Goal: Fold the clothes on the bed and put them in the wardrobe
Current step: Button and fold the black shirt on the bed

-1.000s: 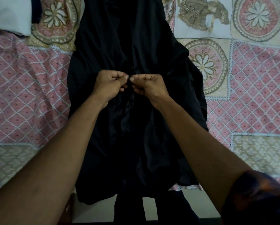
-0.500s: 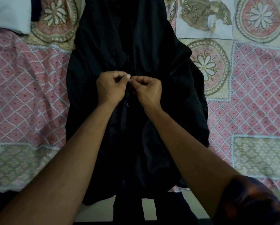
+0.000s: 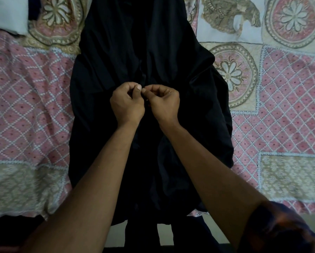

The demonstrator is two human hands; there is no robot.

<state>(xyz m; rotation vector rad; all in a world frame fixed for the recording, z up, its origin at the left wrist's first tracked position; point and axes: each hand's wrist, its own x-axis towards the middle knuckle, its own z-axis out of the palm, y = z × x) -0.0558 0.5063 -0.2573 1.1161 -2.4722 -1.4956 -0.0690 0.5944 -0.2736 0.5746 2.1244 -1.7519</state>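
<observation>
While the black garment (image 3: 149, 70) lies spread across the bed (image 3: 25, 106), left hand (image 3: 127, 103) and right hand (image 3: 162, 103) pinch its front edges together, seemingly fastening it before folding.

Both forearms reach forward from the near edge of the bed (image 3: 25, 110), bare and nearly straight, converging so that the wrists sit close side by side. The left hand (image 3: 127, 105) and right hand (image 3: 163, 105) are knuckles-up with fingers curled and thumb tips almost touching, each pinching the front of the black garment (image 3: 134, 42) between thumb and forefinger. A dark patterned sleeve (image 3: 280, 232) covers the right upper arm.
</observation>
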